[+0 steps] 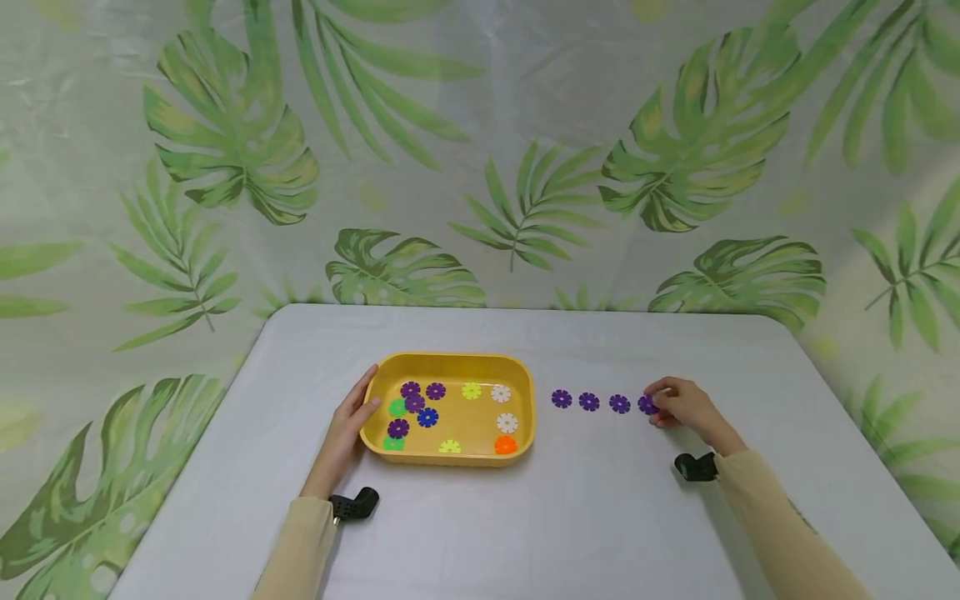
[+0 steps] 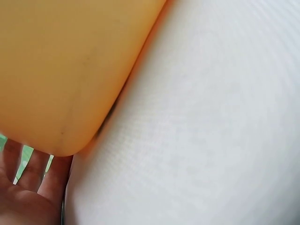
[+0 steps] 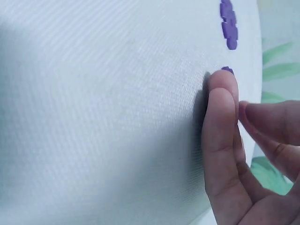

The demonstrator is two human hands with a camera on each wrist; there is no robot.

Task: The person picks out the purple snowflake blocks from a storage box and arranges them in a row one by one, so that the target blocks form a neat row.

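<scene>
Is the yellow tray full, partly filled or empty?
Partly filled: in the head view, flower-shaped discs in several colours lie scattered in the yellow tray, with bare floor between them.

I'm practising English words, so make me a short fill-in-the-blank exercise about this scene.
1. The left hand holds the ____.
2. The right hand holds a ____ disc.
3. The tray contains ____ white discs.
4. Its near right corner disc is ____.

Missing words: tray; purple; two; orange.

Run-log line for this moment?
left hand: holds yellow tray; right hand: holds rightmost purple disc; row on table: four purple discs, held one included; in tray: mixed-colour discs
</scene>
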